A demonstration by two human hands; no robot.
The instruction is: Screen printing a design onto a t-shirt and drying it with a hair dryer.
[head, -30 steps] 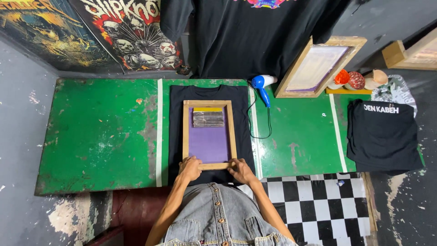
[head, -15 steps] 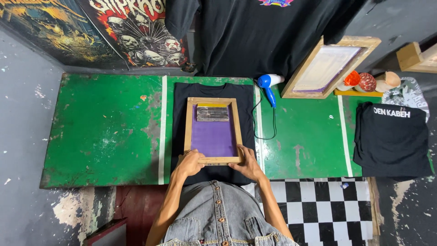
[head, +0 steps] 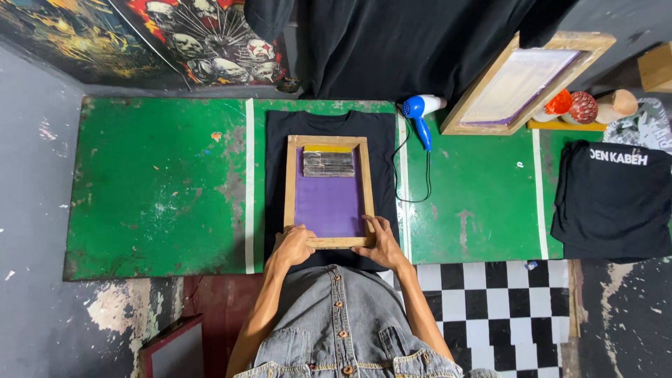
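A wooden printing frame (head: 288,182) with a purple screen lies flat on a black T-shirt (head: 329,123) spread over the green table (head: 154,182). A squeegee with a yellow strip (head: 328,161) rests inside the frame at its far end. My left hand (head: 294,245) grips the frame's near left corner. My right hand (head: 381,243) grips the near right corner, fingers over the wooden bar.
A blue hair dryer (head: 418,112) with a black cord lies right of the shirt. A second wooden screen frame (head: 521,80) leans at the back right, beside small pots (head: 570,106). A folded black shirt pile (head: 612,199) sits at far right. Posters hang behind.
Both hands stay on the frame's near edge. My right hand's fingers have crept further over the near bar. The view has shifted slightly.
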